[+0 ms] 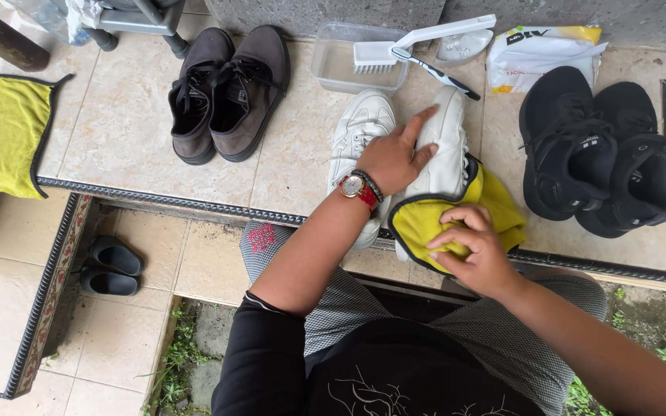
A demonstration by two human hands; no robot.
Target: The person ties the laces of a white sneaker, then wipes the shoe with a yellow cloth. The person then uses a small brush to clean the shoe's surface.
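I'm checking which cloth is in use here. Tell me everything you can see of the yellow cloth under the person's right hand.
The yellow cloth is soft-looking fabric with a dark bound edge, bunched and folded rather than spread flat. It lies at the tiled ledge's front edge, pressed against the heel end of the right white shoe. The right hand rests on it with fingers curled into its folds; the left hand lies on the shoes, not the cloth.

We press our left hand [396, 158] flat on a white leather sneaker [445, 146] while our right hand [473, 248] bunches a yellow microfibre cloth [456, 212] against its near end; its mate [358, 142] lies just left.
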